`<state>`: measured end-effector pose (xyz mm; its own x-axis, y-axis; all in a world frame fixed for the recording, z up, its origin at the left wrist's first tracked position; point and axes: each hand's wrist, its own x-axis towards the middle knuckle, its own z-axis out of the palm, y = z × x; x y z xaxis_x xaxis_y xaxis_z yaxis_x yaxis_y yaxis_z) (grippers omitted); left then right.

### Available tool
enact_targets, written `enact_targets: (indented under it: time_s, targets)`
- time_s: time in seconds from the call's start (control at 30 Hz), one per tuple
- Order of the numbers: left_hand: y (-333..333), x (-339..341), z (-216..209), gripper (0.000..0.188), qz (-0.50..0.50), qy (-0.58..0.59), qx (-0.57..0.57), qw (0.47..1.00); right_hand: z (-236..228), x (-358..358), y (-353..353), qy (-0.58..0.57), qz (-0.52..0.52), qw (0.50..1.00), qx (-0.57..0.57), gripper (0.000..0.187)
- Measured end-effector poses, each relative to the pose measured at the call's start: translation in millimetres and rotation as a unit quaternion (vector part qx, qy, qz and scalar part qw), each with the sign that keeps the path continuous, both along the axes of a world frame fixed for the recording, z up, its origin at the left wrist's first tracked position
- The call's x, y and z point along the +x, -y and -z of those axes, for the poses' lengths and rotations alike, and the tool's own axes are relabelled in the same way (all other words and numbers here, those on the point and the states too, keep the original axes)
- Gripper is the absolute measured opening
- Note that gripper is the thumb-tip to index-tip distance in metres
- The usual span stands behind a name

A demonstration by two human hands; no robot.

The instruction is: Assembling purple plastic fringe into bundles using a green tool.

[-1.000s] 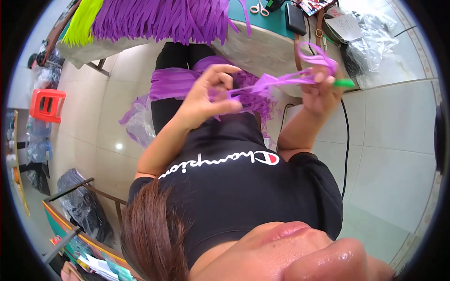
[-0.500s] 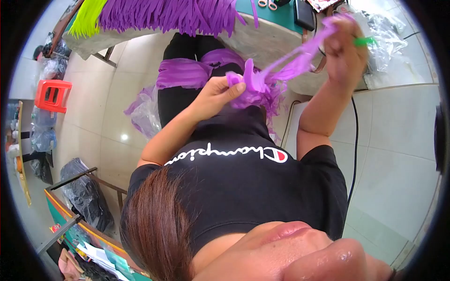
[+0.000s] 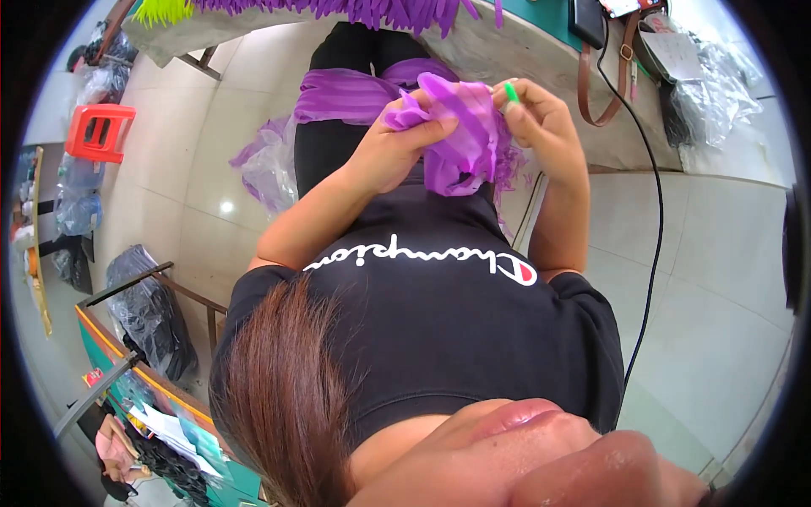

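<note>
In front of my belly hangs a crumpled piece of sheer purple fabric (image 3: 463, 139), with loose thin strands at its right side. My left hand (image 3: 397, 148) is closed on its left part, thumb pressed on top. At the upper right edge of the cloth my right hand (image 3: 545, 127) pinches, its fingertips partly hidden by the fabric. A small green band (image 3: 511, 91) sits on a finger of that hand. More purple fabric (image 3: 346, 97) lies across my thighs.
Ahead stands a table with a row of purple strips (image 3: 338, 8) hanging over its edge, lime green strips (image 3: 165, 10) beside them. A brown strap (image 3: 591, 101) and a black cable (image 3: 655, 211) hang at the right. A red stool (image 3: 100, 133) and plastic bags (image 3: 269, 173) are left.
My right hand has come down and left, back to the fabric; the stretched strand between the hands no longer shows. My left hand keeps its hold. The view has shifted slightly.
</note>
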<state>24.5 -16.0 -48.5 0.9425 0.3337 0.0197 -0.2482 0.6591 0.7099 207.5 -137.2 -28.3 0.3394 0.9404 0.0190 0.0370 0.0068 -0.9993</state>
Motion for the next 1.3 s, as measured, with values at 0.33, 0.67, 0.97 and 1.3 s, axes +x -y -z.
enact_targets:
  time_s: [0.33,0.67,0.97,1.3]
  targets:
    - [2,9,0,0.067,-0.135,-0.049,0.005,0.990,26,-1,-6,-0.318,-0.074,0.919,0.222,0.049]
    - [6,9,0,0.074,-0.215,-0.031,0.094,0.972,27,-43,-13,0.003,0.131,0.973,0.192,0.020]
    - [5,8,2,0.072,-0.225,-0.026,0.110,0.968,27,-46,-14,0.002,0.146,0.970,0.197,0.021]
    - [4,1,4,0.051,-0.097,-0.064,0.136,0.984,21,-4,-19,0.304,0.257,0.883,0.248,0.010]
